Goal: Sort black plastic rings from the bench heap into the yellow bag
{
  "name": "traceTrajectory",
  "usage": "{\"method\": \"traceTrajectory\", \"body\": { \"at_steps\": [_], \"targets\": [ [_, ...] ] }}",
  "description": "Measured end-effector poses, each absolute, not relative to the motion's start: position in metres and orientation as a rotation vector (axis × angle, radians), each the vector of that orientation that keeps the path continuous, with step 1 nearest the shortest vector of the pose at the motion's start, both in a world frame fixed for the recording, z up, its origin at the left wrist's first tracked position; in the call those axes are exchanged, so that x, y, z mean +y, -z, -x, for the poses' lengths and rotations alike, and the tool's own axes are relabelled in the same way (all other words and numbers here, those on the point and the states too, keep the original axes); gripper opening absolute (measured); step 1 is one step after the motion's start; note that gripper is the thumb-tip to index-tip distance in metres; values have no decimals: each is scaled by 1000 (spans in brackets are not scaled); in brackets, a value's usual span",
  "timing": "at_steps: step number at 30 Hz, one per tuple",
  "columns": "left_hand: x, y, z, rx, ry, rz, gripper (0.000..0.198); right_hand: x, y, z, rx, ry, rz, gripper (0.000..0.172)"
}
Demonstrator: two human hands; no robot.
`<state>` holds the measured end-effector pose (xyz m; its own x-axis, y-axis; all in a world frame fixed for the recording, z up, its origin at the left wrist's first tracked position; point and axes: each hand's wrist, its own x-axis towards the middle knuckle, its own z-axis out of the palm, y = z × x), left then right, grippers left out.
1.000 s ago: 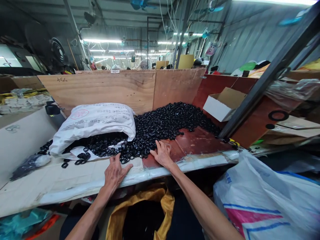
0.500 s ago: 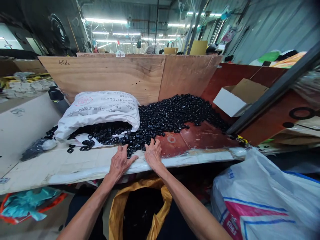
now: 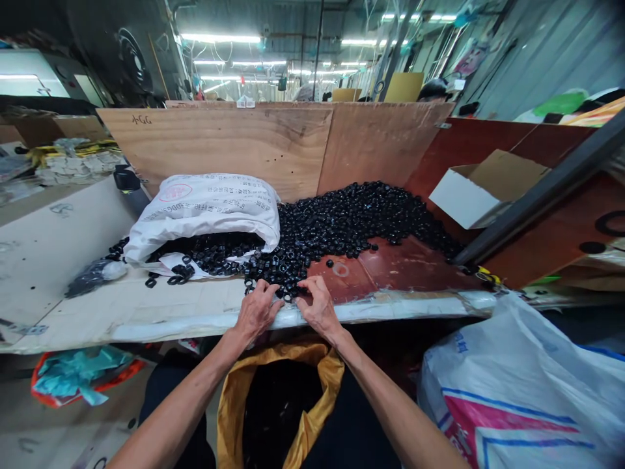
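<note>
Head view: black rings (image 3: 351, 218) heap across the tabletop (image 3: 415, 267), from its back edge to its front edge, with more in the mouth of the sack (image 3: 209, 212). At the front edge, the left hand (image 3: 258, 309) and right hand (image 3: 318, 306) curve around a few (whether either grasps one, I cannot tell). Below that edge gapes a yellow bag (image 3: 230, 417).

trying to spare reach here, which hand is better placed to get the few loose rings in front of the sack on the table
Probably the left hand: it is nearer the loose rings. The right hand sits farther off, by the red board, with the left hand between it and them.
</note>
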<state>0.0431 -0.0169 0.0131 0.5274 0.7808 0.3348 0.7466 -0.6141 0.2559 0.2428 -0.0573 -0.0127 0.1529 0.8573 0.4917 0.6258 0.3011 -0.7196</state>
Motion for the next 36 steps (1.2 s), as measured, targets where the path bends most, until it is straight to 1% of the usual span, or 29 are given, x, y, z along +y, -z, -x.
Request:
{"method": "traceTrajectory", "body": {
  "at_steps": [5,11,16,20,25,28,33,36],
  "targets": [
    [-8,-5,-46,1238,-712,-2677,24,-53,19,-235,-1593,-283,1456,29],
    [-10,2,-44,1130,-817,-2646,21,-51,23,-235,-1645,-217,1507,31],
    [-11,0,-44,1120,-817,-2656,29,-52,19,-233,-1684,-220,1524,30],
    [-11,0,-44,1160,-815,-2652,34,-52,21,-232,-1611,-221,1542,29],
    [-12,1,-44,1218,-851,-2626,35,-52,21,-237,-1600,-191,1601,29],
    [-12,1,-44,1217,-854,-2627,33,-53,19,-242,-1611,-225,1597,25],
    [-10,3,-44,1182,-875,-2643,20,-56,17,-248,-1625,-252,1533,16],
    [-9,5,-43,1155,-909,-2645,21,-59,15,-249,-1639,-279,1484,11]
  ]
}}
